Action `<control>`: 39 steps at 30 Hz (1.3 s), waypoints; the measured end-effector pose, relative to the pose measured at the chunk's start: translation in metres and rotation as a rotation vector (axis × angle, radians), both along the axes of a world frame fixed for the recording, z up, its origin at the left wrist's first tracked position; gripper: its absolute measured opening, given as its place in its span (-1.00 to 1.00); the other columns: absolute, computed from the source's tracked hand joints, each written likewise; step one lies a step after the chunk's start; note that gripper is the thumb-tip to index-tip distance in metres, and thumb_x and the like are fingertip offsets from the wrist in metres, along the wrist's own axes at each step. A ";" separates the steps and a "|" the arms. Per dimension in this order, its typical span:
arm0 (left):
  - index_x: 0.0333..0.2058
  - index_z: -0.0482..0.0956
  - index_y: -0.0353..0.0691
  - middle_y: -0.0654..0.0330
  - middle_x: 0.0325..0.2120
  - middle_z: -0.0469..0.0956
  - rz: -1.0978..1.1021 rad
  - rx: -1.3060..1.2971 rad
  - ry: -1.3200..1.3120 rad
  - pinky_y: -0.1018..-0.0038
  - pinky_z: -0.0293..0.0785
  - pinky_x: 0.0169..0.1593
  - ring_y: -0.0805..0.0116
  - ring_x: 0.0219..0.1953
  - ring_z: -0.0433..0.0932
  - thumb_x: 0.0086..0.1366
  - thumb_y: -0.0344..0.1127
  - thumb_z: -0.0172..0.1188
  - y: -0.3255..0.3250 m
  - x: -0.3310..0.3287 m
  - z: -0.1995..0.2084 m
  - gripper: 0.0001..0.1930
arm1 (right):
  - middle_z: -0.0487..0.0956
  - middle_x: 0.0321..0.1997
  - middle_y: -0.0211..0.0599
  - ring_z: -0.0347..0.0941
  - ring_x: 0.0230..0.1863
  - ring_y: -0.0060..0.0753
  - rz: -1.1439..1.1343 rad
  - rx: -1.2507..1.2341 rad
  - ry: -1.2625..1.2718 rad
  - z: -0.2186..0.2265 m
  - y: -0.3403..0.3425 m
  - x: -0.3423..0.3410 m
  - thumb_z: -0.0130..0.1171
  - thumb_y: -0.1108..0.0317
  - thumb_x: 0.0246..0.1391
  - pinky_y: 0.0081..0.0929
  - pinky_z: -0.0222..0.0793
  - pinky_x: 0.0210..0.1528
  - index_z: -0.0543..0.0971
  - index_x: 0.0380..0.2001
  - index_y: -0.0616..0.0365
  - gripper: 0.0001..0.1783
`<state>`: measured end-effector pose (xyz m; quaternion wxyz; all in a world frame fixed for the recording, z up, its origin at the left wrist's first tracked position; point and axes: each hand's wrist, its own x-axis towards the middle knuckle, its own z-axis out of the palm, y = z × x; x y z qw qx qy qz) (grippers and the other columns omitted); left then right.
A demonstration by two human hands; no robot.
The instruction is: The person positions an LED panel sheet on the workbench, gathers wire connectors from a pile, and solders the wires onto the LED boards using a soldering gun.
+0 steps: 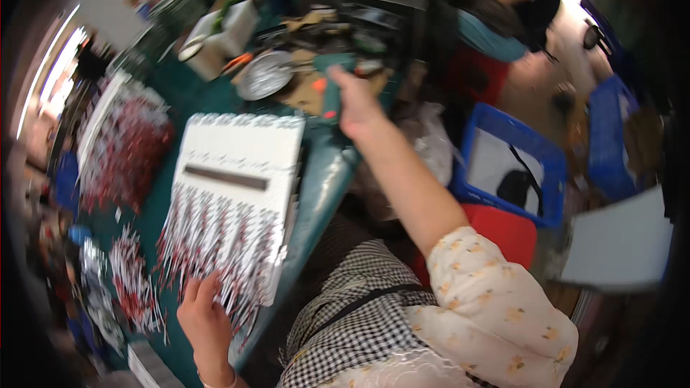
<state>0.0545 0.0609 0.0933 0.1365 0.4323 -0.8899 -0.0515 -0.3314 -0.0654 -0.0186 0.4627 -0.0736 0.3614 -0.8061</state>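
Note:
My right hand [353, 100] is closed around the handle of a green hand tool with orange parts [330, 93], at the far edge of the bench; blur hides its exact kind. A white board [237, 140] lies tilted on the green bench, with rows of small parts and a dark strip [226, 177] across it. Rows of red and white wires [215, 233] hang over its near half. Beside the wire ends, at the board's near edge, is my left hand [206, 320], its fingers loosely bent and apart, with nothing visible in them.
Bundles of red and white wires [133, 147] are piled at the left, with a smaller bunch [134, 284] nearer. A round metal dish [265, 75] stands beyond the board. A blue crate [471, 165] and red stool [503, 233] are at right. Another person [528, 0] sits far right.

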 end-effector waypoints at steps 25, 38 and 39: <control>-0.42 0.55 -0.15 0.15 -0.55 0.51 -0.263 -0.072 -0.420 0.27 0.46 -0.44 0.10 -0.52 0.52 0.03 -0.39 0.35 0.000 -0.159 -0.066 -0.85 | 0.16 0.37 0.11 0.07 0.37 0.14 0.135 1.807 0.571 -0.337 0.456 -0.308 -0.01 -0.25 0.12 -0.04 -0.01 0.37 0.42 0.20 0.03 -0.26; -0.61 0.45 -0.24 0.12 -0.67 0.37 -0.360 0.142 -0.289 0.36 0.29 -0.56 0.18 -0.64 0.34 -0.02 -0.58 0.25 -0.012 -0.163 -0.068 -0.85 | 0.20 0.40 -0.14 0.00 0.45 -0.09 0.721 1.972 0.356 -0.368 0.499 -0.345 0.02 -0.13 0.14 0.01 -0.14 0.39 0.41 0.22 -0.15 -0.38; -0.61 0.46 -0.23 0.12 -0.67 0.38 -0.357 0.135 -0.308 0.36 0.31 -0.56 0.18 -0.64 0.36 -0.02 -0.56 0.26 -0.011 -0.164 -0.067 -0.85 | 0.23 0.39 -0.16 0.03 0.44 -0.10 0.754 1.962 0.361 -0.363 0.495 -0.347 0.04 -0.09 0.15 0.02 -0.13 0.38 0.42 0.22 -0.16 -0.41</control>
